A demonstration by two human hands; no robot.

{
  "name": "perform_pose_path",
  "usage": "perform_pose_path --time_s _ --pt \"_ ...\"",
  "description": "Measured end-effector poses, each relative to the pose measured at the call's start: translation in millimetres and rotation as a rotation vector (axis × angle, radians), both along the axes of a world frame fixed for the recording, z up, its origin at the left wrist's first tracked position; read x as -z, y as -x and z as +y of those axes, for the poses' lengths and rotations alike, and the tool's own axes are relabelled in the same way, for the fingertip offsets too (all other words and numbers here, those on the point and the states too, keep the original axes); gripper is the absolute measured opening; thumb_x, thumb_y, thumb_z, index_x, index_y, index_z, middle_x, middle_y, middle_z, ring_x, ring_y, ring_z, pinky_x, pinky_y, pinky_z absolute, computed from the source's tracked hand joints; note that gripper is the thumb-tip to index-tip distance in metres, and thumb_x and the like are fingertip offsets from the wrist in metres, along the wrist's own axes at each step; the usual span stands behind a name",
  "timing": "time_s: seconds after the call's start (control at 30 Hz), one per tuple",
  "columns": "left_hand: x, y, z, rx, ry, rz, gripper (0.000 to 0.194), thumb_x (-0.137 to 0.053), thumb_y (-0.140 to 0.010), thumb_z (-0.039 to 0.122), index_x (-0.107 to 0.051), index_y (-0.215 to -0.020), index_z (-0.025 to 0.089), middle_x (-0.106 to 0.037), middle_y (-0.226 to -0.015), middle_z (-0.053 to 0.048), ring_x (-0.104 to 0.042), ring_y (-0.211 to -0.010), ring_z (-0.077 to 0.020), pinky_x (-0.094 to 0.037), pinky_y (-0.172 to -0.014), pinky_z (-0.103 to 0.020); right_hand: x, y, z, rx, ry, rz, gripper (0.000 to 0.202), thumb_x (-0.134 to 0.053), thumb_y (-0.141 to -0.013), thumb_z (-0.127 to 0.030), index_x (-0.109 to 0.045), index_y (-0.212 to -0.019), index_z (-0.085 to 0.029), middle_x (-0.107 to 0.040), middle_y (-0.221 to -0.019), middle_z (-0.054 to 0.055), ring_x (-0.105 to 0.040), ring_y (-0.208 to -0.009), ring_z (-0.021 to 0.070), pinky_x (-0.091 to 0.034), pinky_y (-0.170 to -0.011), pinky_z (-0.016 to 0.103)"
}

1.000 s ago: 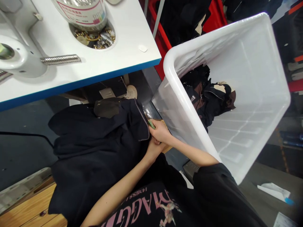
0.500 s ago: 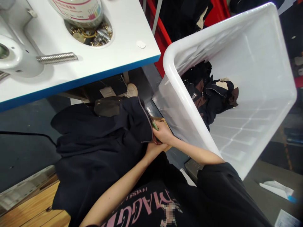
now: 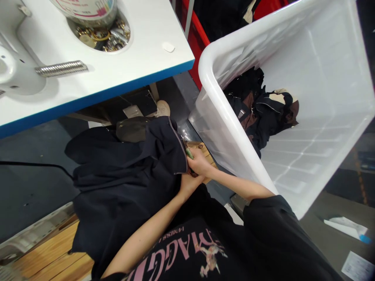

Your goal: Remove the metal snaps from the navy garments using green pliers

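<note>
A dark navy garment lies bunched over my lap, its edge trimmed with thin grey piping. My right hand is closed at that edge around a small green-handled tool, whose thin metal tip points away from me; its exact kind is hard to make out. Just below and touching it, my left hand grips the garment's edge from beneath, with most of its fingers hidden by cloth and the other hand.
A large white bin with dark cloth pieces stands close on the right. Ahead is a white, blue-edged table with a spring-fitted machine and a tub. A wooden bench lies beneath the garment.
The view has shifted slightly, so the table and bin sit a little differently. Both hands keep their hold at the garment's edge.
</note>
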State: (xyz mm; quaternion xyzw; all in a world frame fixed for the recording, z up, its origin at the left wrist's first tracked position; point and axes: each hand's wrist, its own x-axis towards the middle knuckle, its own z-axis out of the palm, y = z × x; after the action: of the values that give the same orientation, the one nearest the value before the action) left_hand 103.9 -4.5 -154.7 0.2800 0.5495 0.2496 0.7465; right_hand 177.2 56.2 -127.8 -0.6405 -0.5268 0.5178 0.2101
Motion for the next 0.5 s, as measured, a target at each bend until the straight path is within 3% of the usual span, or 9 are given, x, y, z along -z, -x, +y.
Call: perform_pose_path --time_s 0.07,0.13,0.23,0.27,0.33,0.4,0.5 --pt "-3.3 1 3 0.029 -0.004 0.007 0.022 -0.069 -0.062 0.022 -0.055 -0.080 0.021 -0.067 -0.081 -0.007 -0.065 -0.088 -0.0282 -0.053 -0.073 -0.037 -2.7 2 -1 0.011 -0.015 -0.047 0.021 -0.044 -0.078 -0.024 -0.034 -0.060 -0.020 -0.042 -0.057 -0.004 -0.038 -0.056 0.0106 -0.024 -0.055 0.024" --pt "-15.7 9 8 0.100 -0.012 -0.037 0.028 -0.068 -0.064 0.022 -0.058 -0.090 0.019 -0.069 -0.092 -0.009 -0.065 -0.093 -0.0279 -0.054 -0.077 -0.037 -10.4 2 0 -0.015 -0.043 -0.085 0.018 -0.044 -0.078 -0.023 -0.035 -0.063 -0.020 -0.042 -0.057 -0.004 -0.039 -0.056 0.0110 -0.026 -0.056 0.024" --pt "-54.9 38 17 0.319 -0.056 -0.139 0.046 -0.075 -0.062 0.026 -0.060 -0.105 0.018 -0.069 -0.102 -0.008 -0.065 -0.095 -0.0252 -0.053 -0.081 -0.034 -29.7 -5 1 -0.119 -0.133 -0.186 0.008 -0.045 -0.077 -0.022 -0.040 -0.071 -0.020 -0.046 -0.063 -0.003 -0.042 -0.061 0.0132 -0.030 -0.060 0.025" --pt "-71.1 51 20 0.514 -0.103 -0.128 0.045 -0.073 -0.067 0.031 -0.060 -0.109 0.020 -0.069 -0.102 -0.006 -0.065 -0.092 -0.0220 -0.052 -0.082 -0.031 -37.0 -8 2 -0.151 -0.180 -0.233 0.004 -0.046 -0.076 -0.022 -0.043 -0.075 -0.020 -0.048 -0.068 -0.001 -0.044 -0.065 0.0146 -0.032 -0.064 0.026" --pt "-101.0 78 29 0.719 -0.186 -0.014 0.028 -0.063 -0.079 0.042 -0.064 -0.100 0.022 -0.069 -0.076 0.000 -0.063 -0.067 -0.0160 -0.049 -0.063 -0.026 -50.9 -14 1 -0.186 -0.276 -0.339 0.012 -0.048 -0.073 -0.021 -0.047 -0.085 -0.019 -0.051 -0.079 0.003 -0.046 -0.075 0.0180 -0.035 -0.071 0.029" --pt "-119.9 98 39 0.517 -0.343 0.230 0.034 -0.048 -0.088 0.048 -0.062 -0.074 0.020 -0.060 -0.059 0.002 -0.056 -0.054 -0.0127 -0.042 -0.055 -0.025 -61.9 -17 -2 -0.202 -0.344 -0.423 0.023 -0.048 -0.070 -0.019 -0.048 -0.092 -0.017 -0.052 -0.087 0.006 -0.046 -0.081 0.0208 -0.037 -0.076 0.033" --pt "-122.1 107 53 0.225 -0.598 0.662 0.038 -0.049 -0.087 0.052 -0.054 -0.068 0.019 -0.051 -0.057 0.002 -0.049 -0.054 -0.0129 -0.039 -0.056 -0.027 -71.2 -15 -9 -0.206 -0.383 -0.489 0.028 -0.048 -0.067 -0.018 -0.048 -0.095 -0.017 -0.050 -0.086 0.006 -0.044 -0.080 0.0221 -0.036 -0.076 0.035"
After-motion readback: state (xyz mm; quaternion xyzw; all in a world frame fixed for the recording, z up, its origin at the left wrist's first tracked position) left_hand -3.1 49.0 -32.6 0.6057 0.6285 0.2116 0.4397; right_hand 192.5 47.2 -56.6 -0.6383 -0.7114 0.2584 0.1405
